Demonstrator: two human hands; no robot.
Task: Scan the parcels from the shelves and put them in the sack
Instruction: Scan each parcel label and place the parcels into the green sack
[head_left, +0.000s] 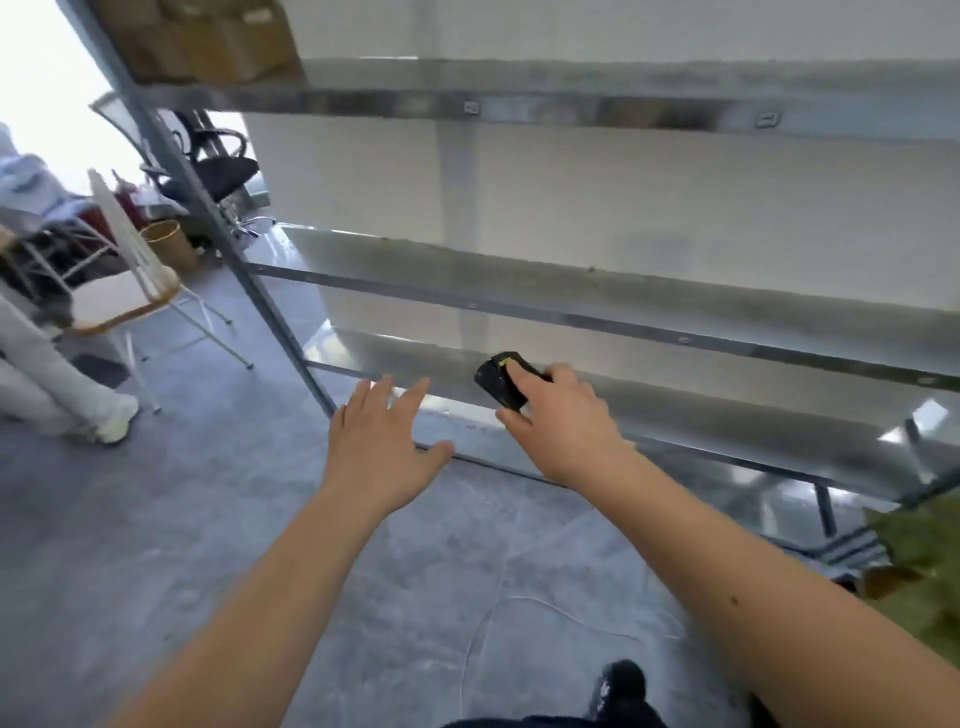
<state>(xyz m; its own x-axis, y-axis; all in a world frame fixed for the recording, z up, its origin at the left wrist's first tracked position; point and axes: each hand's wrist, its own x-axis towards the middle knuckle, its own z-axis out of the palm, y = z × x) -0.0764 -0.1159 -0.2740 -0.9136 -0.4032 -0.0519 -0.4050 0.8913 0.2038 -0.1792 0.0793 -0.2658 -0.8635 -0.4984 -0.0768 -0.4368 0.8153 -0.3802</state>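
My right hand (561, 421) grips a black handheld scanner (501, 382) with a yellow mark, held in front of the lowest shelf level. My left hand (384, 441) is stretched forward beside it, fingers straight and spread, holding nothing. The metal shelf unit (571, 306) fills the upper right; its middle and lower levels show bare metal. Brown cardboard parcels (218, 36) stand on the top level at the upper left. A green sack (930, 577) shows at the right edge, blurred.
A slanted shelf upright (208, 218) runs from the top left down to the floor. Left of it stand a wooden chair (130, 296), a black office chair (218, 171), a wicker basket (166, 244) and a person's leg (62, 395). A thin cable (498, 613) lies on the grey concrete floor.
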